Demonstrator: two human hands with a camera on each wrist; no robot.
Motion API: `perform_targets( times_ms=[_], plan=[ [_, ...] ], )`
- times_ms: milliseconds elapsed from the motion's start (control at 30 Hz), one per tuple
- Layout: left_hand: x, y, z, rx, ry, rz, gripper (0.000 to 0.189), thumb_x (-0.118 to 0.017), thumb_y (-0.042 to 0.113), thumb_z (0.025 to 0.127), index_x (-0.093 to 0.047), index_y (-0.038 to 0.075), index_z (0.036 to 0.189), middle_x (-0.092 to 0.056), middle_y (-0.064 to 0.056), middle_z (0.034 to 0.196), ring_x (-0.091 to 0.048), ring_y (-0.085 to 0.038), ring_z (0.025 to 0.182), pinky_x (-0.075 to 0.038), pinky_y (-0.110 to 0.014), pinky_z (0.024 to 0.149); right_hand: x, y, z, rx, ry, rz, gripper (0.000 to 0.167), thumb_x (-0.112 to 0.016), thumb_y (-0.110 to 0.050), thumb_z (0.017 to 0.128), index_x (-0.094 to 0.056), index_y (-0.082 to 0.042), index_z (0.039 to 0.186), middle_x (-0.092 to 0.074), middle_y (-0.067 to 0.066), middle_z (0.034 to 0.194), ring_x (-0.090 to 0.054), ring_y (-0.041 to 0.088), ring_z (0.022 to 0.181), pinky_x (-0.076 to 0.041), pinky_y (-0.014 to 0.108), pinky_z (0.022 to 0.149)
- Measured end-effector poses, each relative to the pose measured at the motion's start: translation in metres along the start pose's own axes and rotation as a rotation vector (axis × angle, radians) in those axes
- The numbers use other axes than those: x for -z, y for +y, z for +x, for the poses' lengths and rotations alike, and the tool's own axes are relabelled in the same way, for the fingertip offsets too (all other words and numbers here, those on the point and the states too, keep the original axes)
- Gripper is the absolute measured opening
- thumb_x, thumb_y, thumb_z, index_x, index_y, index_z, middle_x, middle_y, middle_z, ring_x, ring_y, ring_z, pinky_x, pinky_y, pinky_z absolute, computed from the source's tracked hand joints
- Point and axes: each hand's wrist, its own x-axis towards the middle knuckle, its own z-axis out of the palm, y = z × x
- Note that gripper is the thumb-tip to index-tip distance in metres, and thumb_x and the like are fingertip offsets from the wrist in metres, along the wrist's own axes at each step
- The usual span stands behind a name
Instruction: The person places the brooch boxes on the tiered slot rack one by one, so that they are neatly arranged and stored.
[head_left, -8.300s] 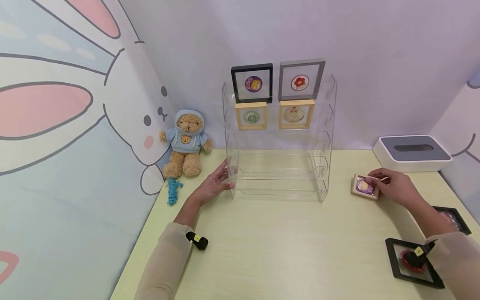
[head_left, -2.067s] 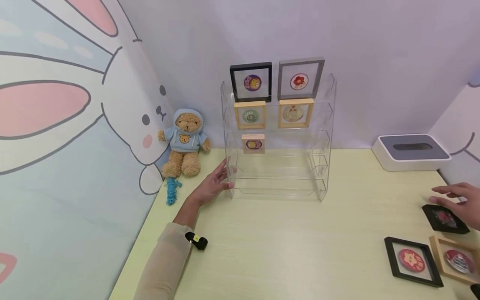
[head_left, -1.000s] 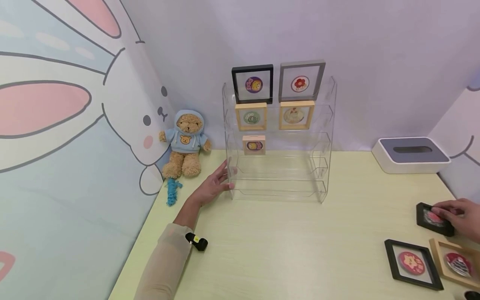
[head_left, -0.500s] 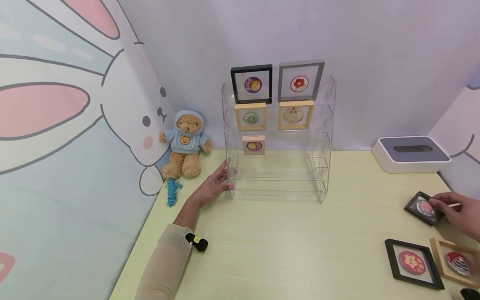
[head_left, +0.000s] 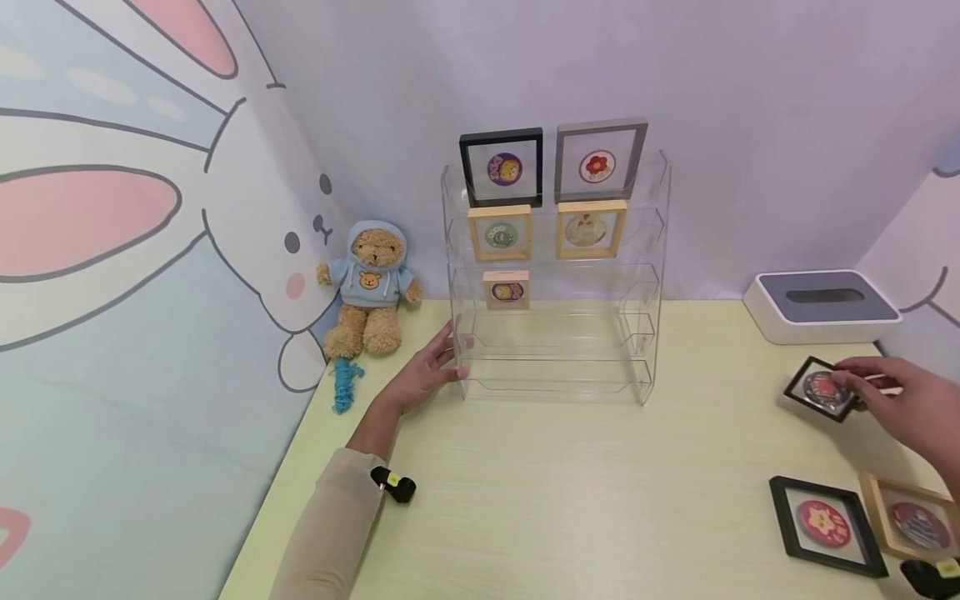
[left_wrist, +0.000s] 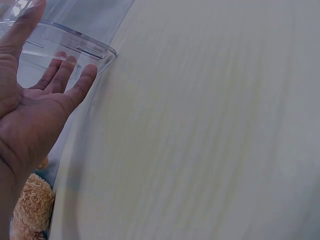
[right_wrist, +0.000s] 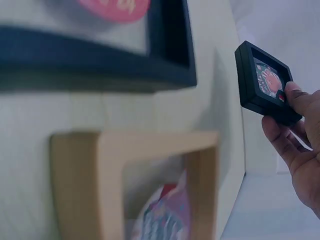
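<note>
Between the thumb and fingers of my right hand (head_left: 896, 400) is a small black picture frame (head_left: 819, 389) with a round red-and-dark badge inside. It is tilted and raised over the right side of the table, and the right wrist view shows its thick black edge (right_wrist: 248, 82). My left hand (head_left: 425, 371) rests against the left side of a clear acrylic tiered rack (head_left: 555, 372), fingers spread and fairly straight. On the rack's upper tiers stand a black frame (head_left: 500, 202), a grey frame (head_left: 600, 127) and two light wooden frames. One tier lower is a small pale wooden frame (head_left: 506, 277).
A larger black frame (head_left: 787, 525) and a wooden frame (head_left: 885, 533) lie at the front right. A white tissue box (head_left: 825, 332) stands at the back right. Left of the rack sit a teddy bear (head_left: 371, 279) and a bundle of blue cord (head_left: 344, 385).
A small pale wooden frame moved from my right hand to the rack's third tier. My right hand then took the small black frame from the table and lifted it leftward. My left hand stayed put.
</note>
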Motion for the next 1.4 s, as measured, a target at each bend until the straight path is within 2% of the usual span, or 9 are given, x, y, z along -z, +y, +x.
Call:
perform_targets(
  times_ms=[133,167,333,533,733,900,967,1267,1400],
  plan=[
    [0.0,0.0,0.0,-0.009,-0.006,-0.008,0.104,-0.077,0.018,0.106,-0.006,0.041,0.179,-0.034,-0.012,0.179,-0.025,-0.033,0.172,-0.05,-0.018,0.113,-0.001,-0.022,0.009,0.064,0.071,0.012,0.016,-0.076,0.0,0.102,-0.077,0.007,0.117,-0.05,-0.053,0.098,-0.036,-0.039,0.082,-0.042,0.004,0.057],
    [0.0,-0.001,0.0,-0.011,-0.007,-0.012,0.104,-0.077,0.018,0.106,-0.006,0.04,0.179,-0.033,-0.013,0.18,-0.025,-0.033,0.172,-0.05,-0.018,0.113,-0.001,-0.028,0.011,0.085,0.095,0.021,0.015,-0.078,0.0,0.101,-0.078,0.006,0.115,-0.037,-0.059,0.101,-0.037,-0.04,0.084,-0.042,0.001,0.058],
    [0.0,-0.001,-0.001,-0.013,-0.007,-0.008,0.103,-0.075,0.016,0.107,-0.005,0.039,0.179,-0.033,-0.012,0.18,-0.024,-0.033,0.172,-0.05,-0.019,0.114,-0.004,-0.06,0.024,0.207,0.202,0.006,0.018,-0.082,0.005,0.095,-0.081,0.002,0.113,-0.04,-0.055,0.107,-0.036,-0.039,0.093,-0.038,-0.007,0.069],
    [0.0,0.0,0.0,-0.016,-0.003,0.012,0.102,-0.075,0.019,0.108,-0.006,0.042,0.179,-0.035,-0.011,0.179,-0.027,-0.032,0.171,-0.049,-0.019,0.114,-0.007,-0.099,0.038,0.352,0.312,0.053,0.037,-0.086,0.02,0.081,-0.082,0.002,0.114,-0.047,-0.043,0.112,-0.042,-0.036,0.101,-0.037,-0.01,0.082],
    [0.001,0.0,-0.001,-0.026,-0.015,0.009,0.103,-0.076,0.021,0.107,-0.006,0.041,0.179,-0.034,-0.013,0.18,-0.025,-0.034,0.171,-0.049,-0.02,0.115,-0.011,-0.136,0.054,0.447,0.328,0.131,0.047,-0.087,0.027,0.073,-0.084,0.002,0.112,-0.06,-0.025,0.112,-0.049,-0.032,0.101,-0.039,-0.008,0.088],
    [0.001,-0.001,-0.001,-0.022,-0.013,0.001,0.102,-0.075,0.018,0.108,-0.005,0.039,0.179,-0.033,-0.012,0.18,-0.024,-0.033,0.172,-0.048,-0.023,0.118,-0.018,-0.165,0.065,0.509,0.338,0.18,0.045,-0.088,0.026,0.073,-0.085,0.001,0.11,-0.074,0.007,0.103,-0.053,-0.028,0.106,-0.041,-0.006,0.089],
    [0.001,-0.002,-0.001,-0.018,-0.014,-0.003,0.102,-0.074,0.017,0.108,-0.004,0.038,0.179,-0.032,-0.012,0.18,-0.023,-0.033,0.172,-0.048,-0.026,0.12,-0.021,-0.177,0.07,0.529,0.341,0.199,0.043,-0.089,0.025,0.074,-0.085,0.001,0.11,-0.075,0.015,0.104,-0.054,-0.026,0.107,-0.042,-0.006,0.089],
    [0.001,-0.001,-0.001,-0.001,-0.009,-0.015,0.104,-0.077,0.02,0.106,-0.005,0.039,0.179,-0.031,-0.012,0.18,-0.021,-0.033,0.173,-0.037,-0.051,0.132,-0.038,-0.23,0.09,0.602,0.327,0.312,0.035,-0.086,0.022,0.08,-0.084,0.003,0.11,-0.074,0.019,0.105,-0.059,-0.02,0.106,-0.048,-0.002,0.09],
    [0.001,-0.001,-0.001,-0.004,-0.007,-0.017,0.104,-0.077,0.019,0.106,-0.006,0.04,0.179,-0.032,-0.012,0.18,-0.022,-0.033,0.173,-0.039,-0.047,0.131,-0.049,-0.25,0.102,0.632,0.325,0.363,0.032,-0.087,0.019,0.082,-0.084,0.003,0.11,-0.074,0.02,0.106,-0.061,-0.017,0.106,-0.05,0.0,0.09]
  ],
)
